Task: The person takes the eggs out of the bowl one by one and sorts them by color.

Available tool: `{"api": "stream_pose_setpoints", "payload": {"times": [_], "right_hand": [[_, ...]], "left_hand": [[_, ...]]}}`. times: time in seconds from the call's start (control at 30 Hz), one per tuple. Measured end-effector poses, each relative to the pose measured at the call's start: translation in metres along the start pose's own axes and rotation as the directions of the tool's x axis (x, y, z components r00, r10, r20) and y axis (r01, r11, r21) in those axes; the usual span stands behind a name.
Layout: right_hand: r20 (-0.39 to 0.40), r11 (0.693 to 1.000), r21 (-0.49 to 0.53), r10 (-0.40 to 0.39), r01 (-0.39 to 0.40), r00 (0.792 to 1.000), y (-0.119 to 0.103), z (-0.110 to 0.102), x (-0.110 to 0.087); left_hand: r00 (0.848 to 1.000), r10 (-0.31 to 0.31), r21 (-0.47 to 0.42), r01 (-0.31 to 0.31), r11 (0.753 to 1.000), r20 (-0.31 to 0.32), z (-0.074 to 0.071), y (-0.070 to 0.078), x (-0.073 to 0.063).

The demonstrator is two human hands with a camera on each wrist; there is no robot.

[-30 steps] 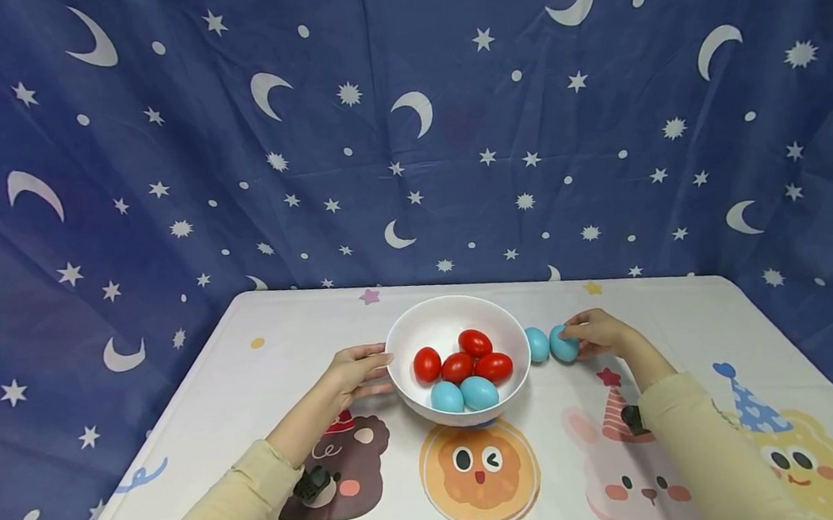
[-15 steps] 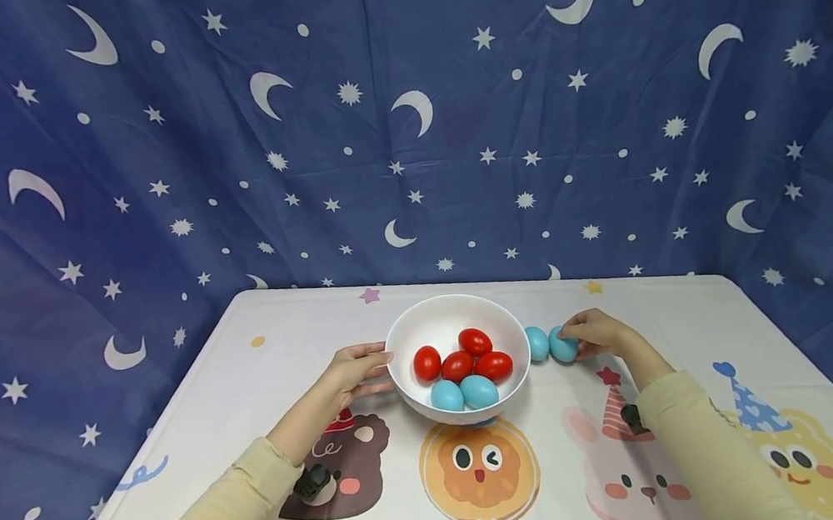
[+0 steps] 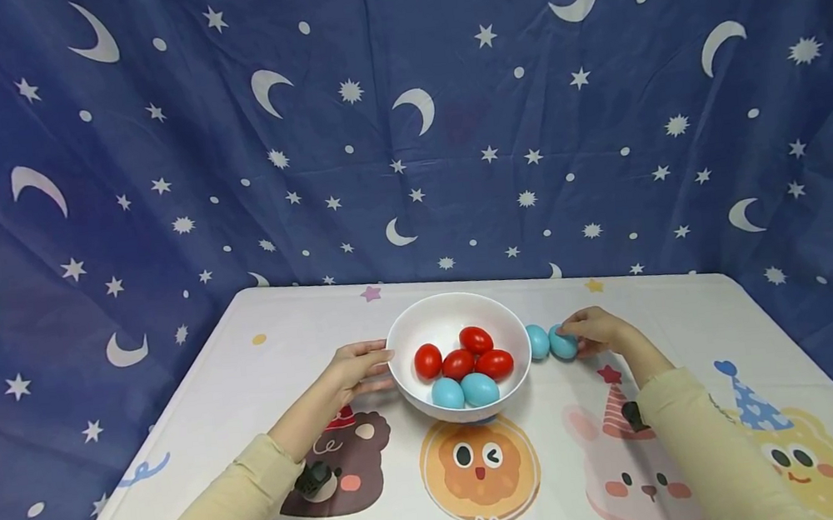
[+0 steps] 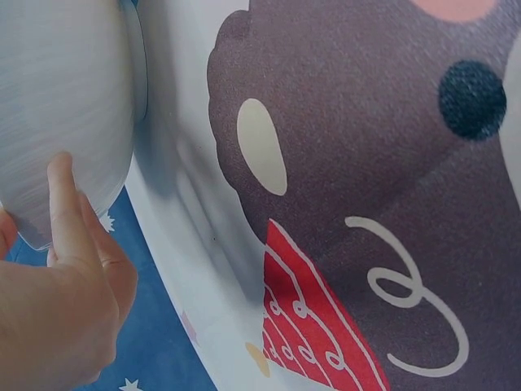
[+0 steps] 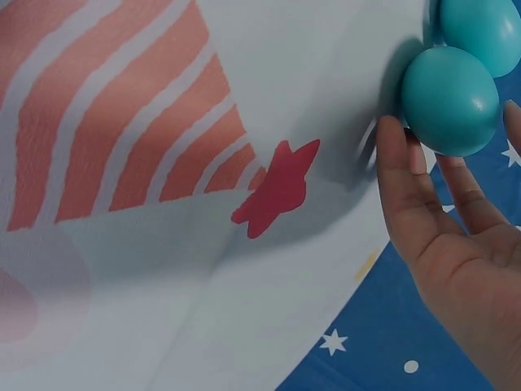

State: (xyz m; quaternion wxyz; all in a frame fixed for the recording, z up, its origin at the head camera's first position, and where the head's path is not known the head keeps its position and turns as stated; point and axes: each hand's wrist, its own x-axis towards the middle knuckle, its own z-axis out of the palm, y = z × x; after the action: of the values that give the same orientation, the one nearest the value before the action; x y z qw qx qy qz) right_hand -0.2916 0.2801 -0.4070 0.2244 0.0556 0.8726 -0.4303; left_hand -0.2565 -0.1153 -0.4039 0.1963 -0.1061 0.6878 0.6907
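A white bowl [image 3: 454, 311] stands mid-table, holding several red eggs [image 3: 458, 364] and two blue eggs [image 3: 480, 389]. My left hand [image 3: 350, 374] grips its left side, one fingertip over the rim; in the left wrist view, a finger [image 4: 63, 187] lies straight along the outer wall. Just right of the bowl sit two more blue eggs side by side. My right hand [image 3: 600, 331] holds the outer blue egg [image 3: 563, 343] between thumb and fingers; in the right wrist view, the fingers [image 5: 395, 175] are at its underside. The inner blue egg [image 3: 538, 340] sits between it and the bowl.
The white tablecloth [image 3: 302, 321] carries printed cartoon faces and lettering. Behind the table's far edge hangs a dark blue curtain [image 3: 354, 241] with moons and stars. A small black device shows at each wrist.
Everything in the head view appears shifted very slightly. Both hands, the bowl and the eggs keep their places.
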Motion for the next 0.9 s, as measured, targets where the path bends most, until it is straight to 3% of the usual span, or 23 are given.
{"api": "stream_pose_setpoints", "payload": {"times": [0.6,0.9], "right_hand": [[-0.036,1.000,0.015,-0.026,0.027,0.999,-0.005,-0.010,-0.008],[-0.144,0.985,0.033,-0.161,0.167,0.976,-0.018,-0.021,-0.015]], "left_hand": [[1.000,0.002,-0.001,-0.002,1.000,-0.004,0.001,0.000,0.000],[1.000,0.005,0.004,-0.005,1.000,0.001,0.001,0.001,-0.002]]}}
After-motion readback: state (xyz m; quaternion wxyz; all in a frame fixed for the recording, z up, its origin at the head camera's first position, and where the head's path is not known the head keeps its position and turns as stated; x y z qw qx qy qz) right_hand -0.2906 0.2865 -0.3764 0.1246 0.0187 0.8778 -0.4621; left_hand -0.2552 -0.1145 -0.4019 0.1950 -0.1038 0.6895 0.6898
